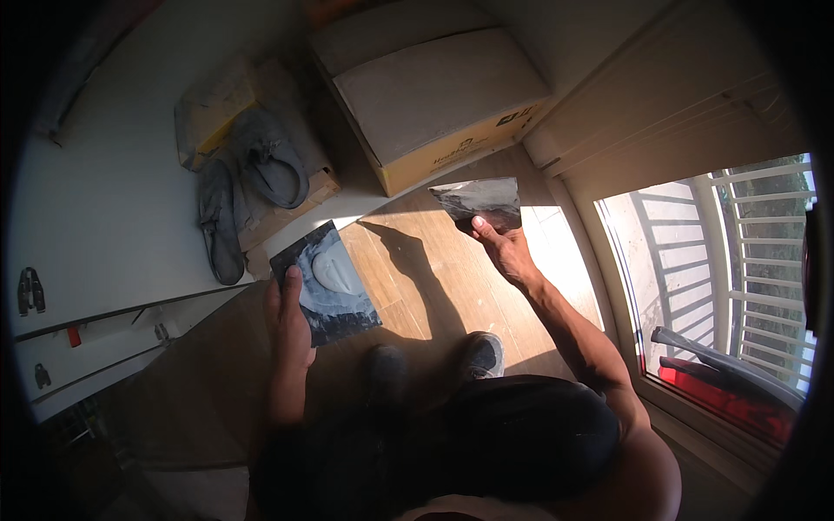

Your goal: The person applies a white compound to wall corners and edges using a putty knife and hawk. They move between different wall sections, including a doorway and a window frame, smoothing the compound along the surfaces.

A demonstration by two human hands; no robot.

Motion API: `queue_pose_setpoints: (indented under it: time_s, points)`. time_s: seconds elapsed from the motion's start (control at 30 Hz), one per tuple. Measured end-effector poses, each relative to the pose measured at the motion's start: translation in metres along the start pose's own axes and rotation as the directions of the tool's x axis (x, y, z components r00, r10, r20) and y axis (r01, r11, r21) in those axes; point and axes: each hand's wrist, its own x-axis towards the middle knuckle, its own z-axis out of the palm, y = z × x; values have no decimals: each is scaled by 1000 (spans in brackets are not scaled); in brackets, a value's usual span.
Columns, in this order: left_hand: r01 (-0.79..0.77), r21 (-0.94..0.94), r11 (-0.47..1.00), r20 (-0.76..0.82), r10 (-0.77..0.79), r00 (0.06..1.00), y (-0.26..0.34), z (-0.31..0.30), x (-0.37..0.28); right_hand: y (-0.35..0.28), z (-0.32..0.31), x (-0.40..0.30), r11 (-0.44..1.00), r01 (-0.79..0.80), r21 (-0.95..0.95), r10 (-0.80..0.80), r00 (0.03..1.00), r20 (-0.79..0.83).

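My left hand (290, 319) grips the left edge of a dark rectangular plate (345, 322), its thumb on top. A smooth mound of white paste (337, 270) lies on that plate, with thin white smears around it. To the right and farther forward, my right hand (505, 251) pinches a flat, dark spreader blade (479, 198) between its thumb and the fingers beneath. Pale residue coats the blade's upper part. The blade and the plate are apart.
A large cardboard box (443, 98) stands on a white surface ahead. Left of it, dusty shoes (270, 159) rest on and beside smaller cardboard (319, 189). Wood-look flooring (404, 260) lies below my hands. At right is a glass door or window (684, 260) with white railings (769, 260) outside.
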Motion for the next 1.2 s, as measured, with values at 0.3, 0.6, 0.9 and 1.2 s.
queue_pose_setpoints:
  time_s: [0.3,0.6,0.9,1.2]
  points:
    - [210,58,976,-94,-204,974,-4,11,1,79,-63,136,325,297,898,102,933,-346]
    - [231,76,970,-98,-224,970,-7,11,7,93,-93,215,150,461,875,181,857,-482]
    - [263,65,962,-151,-252,956,-9,8,7,89,-98,230,183,518,835,88,838,-539]
    - [287,56,956,-139,-277,951,-9,3,4,74,-84,226,222,504,835,17,854,-520]
